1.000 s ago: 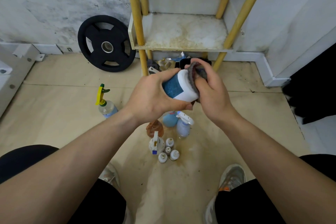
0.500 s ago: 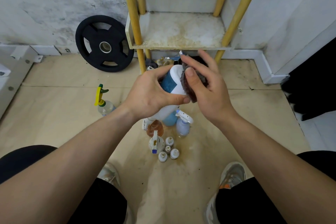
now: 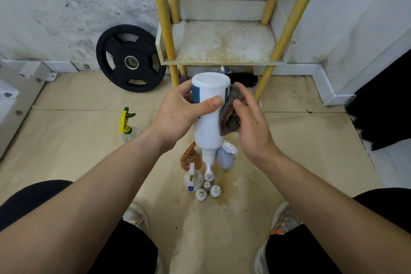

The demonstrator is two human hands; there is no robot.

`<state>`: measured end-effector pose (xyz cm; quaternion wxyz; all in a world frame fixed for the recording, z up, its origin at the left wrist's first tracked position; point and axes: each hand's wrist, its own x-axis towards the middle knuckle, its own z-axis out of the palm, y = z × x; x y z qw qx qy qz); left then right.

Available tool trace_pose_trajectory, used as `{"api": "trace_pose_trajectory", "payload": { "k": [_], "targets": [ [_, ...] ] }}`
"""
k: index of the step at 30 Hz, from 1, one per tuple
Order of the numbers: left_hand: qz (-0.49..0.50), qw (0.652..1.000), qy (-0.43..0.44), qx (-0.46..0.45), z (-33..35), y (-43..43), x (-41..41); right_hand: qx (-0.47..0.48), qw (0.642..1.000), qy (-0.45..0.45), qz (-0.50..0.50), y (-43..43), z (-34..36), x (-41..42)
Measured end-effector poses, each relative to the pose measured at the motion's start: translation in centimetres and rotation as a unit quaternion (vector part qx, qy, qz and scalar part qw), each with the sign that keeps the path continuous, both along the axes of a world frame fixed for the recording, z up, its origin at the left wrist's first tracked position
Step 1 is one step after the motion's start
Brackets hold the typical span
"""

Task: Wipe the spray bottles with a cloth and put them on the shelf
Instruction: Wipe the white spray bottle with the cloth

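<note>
Spray bottle now upended just before the shelf, nozzle down; a second ago it lay tilted. I see the left hand gripping its upper end and the right hand pinching the grey cloth against its side. Body wipe underway, I judge; shelving not yet done.

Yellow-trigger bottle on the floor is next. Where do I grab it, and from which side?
Probably the neck of the yellow-trigger bottle, just under its sprayer head, reaching down from above. It stands upright and alone, well apart from the other bottles.
</note>
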<state>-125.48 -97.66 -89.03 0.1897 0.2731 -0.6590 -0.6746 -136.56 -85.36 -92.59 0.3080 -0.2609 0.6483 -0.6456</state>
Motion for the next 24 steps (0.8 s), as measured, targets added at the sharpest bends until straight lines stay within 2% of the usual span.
{"api": "trace_pose_trajectory", "payload": {
  "k": [4,6,8,12,14,18,24],
  "targets": [
    [-0.005,0.999,-0.03,0.023,-0.6,0.4,-0.1,0.036,0.998,0.05,0.001,0.0,-0.8,0.4],
    [-0.066,0.996,-0.045,0.048,-0.6,-0.1,0.1,0.032,0.999,0.017,-0.032,-0.2,-0.8,0.1],
    [-0.128,0.99,-0.06,0.027,-0.3,-0.7,0.6,0.025,0.998,-0.031,-0.057,-0.4,-0.7,-0.5],
    [-0.126,0.989,-0.064,-0.039,-0.2,-0.7,0.9,-0.007,0.996,-0.062,-0.061,-0.5,-0.1,-0.6],
    [-0.108,0.992,-0.062,-0.032,-0.5,-0.4,0.8,-0.014,0.998,-0.029,-0.052,-0.5,0.2,-0.3],
    [-0.056,0.995,-0.032,0.082,-0.8,0.0,0.6,-0.01,0.997,0.073,-0.037,-0.4,0.5,0.2],
    [-0.083,0.993,-0.031,0.072,-1.1,0.7,0.3,-0.012,0.97,0.244,0.011,0.3,1.7,0.5]
  ]
}}
